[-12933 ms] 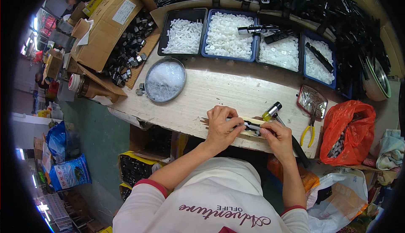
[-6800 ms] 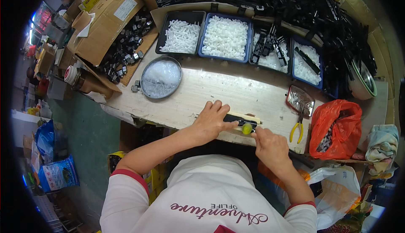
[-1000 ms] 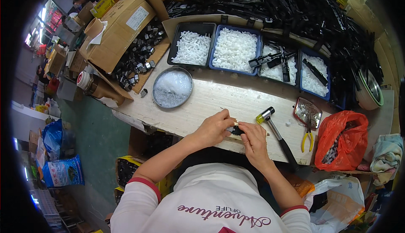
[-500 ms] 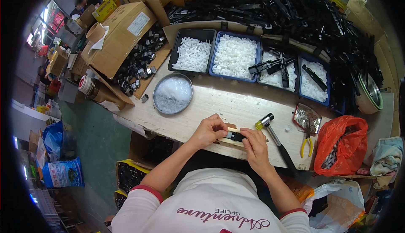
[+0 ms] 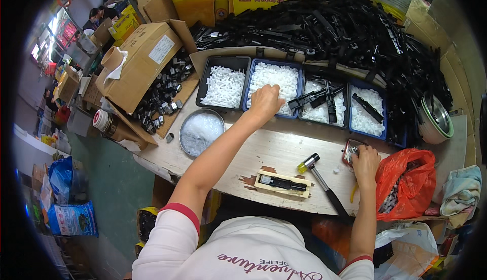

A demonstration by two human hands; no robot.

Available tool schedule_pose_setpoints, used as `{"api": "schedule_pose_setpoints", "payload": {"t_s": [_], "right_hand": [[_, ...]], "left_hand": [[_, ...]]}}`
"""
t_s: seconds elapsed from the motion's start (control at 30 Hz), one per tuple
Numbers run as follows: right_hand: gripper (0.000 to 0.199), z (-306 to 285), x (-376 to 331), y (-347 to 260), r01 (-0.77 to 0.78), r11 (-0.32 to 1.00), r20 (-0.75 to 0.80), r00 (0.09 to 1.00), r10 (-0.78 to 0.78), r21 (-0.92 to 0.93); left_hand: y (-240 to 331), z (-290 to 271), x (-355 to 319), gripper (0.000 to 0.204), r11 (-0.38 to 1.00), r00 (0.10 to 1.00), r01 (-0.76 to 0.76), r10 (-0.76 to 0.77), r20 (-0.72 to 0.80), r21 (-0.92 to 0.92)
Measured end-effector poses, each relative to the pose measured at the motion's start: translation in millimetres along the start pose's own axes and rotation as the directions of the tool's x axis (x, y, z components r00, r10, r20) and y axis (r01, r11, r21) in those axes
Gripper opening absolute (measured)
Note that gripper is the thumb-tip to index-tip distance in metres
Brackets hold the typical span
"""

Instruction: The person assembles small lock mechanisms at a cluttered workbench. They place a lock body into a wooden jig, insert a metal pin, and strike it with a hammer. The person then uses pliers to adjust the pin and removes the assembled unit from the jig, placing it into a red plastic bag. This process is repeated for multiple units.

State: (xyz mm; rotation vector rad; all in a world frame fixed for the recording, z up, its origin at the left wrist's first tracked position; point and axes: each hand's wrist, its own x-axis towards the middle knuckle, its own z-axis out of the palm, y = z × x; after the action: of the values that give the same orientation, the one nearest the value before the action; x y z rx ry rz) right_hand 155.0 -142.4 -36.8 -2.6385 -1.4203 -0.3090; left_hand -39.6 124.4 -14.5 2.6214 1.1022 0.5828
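My left hand (image 5: 266,103) reaches over the near edge of a blue bin (image 5: 248,95) of small white plastic pieces (image 5: 275,75). Its fingers are bent down into the pieces, and whatever they pinch is hidden. At the right, my right hand (image 5: 366,164) dips curled fingers into a small red-rimmed tray (image 5: 347,153) of little metal pins; its fingertips are partly hidden. Between my arms, a pale wooden fixture (image 5: 266,186) lies on the bench with a long black plastic part (image 5: 289,183) set in it. Neither hand touches the fixture.
A hammer (image 5: 327,188) lies right of the fixture, near yellow-handled pliers (image 5: 353,193) and a red plastic bag (image 5: 411,178). Other bins (image 5: 223,86) of white pieces line the back, before a heap of black parts (image 5: 324,26). A round metal dish (image 5: 202,133) stands left, beside a cardboard box (image 5: 144,59).
Both hands have left the fixture and the black part in it. The left has gone forward to the blue bin; the right has moved right to the pin tray. The view has shifted slightly.
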Motion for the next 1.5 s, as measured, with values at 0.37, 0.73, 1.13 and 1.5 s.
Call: {"api": "schedule_pose_setpoints", "payload": {"t_s": [0.37,0.73,1.13,1.5], "right_hand": [[0.013,12,10,3,0.006,0.994,0.015,1.0,-0.007,0.112],[0.008,-32,-19,-47,0.288,0.726,-0.212,0.957,-0.197,0.624],[0.024,-49,-44,-135,0.554,0.53,-0.352,0.827,-0.438,0.642],[0.025,-47,-42,-139,0.56,0.526,-0.36,0.823,-0.439,0.64]], "left_hand": [[-29,-10,5,0.016,0.885,0.999,0.048,-0.052,0.003,-0.464],[12,-39,-108,0.027,-0.138,0.877,0.478,0.026,0.479,-0.867],[50,-25,-167,0.021,-0.357,0.775,0.548,-0.123,0.62,-0.756],[53,-27,-171,0.016,-0.314,0.764,0.564,-0.153,0.627,-0.764]]}}
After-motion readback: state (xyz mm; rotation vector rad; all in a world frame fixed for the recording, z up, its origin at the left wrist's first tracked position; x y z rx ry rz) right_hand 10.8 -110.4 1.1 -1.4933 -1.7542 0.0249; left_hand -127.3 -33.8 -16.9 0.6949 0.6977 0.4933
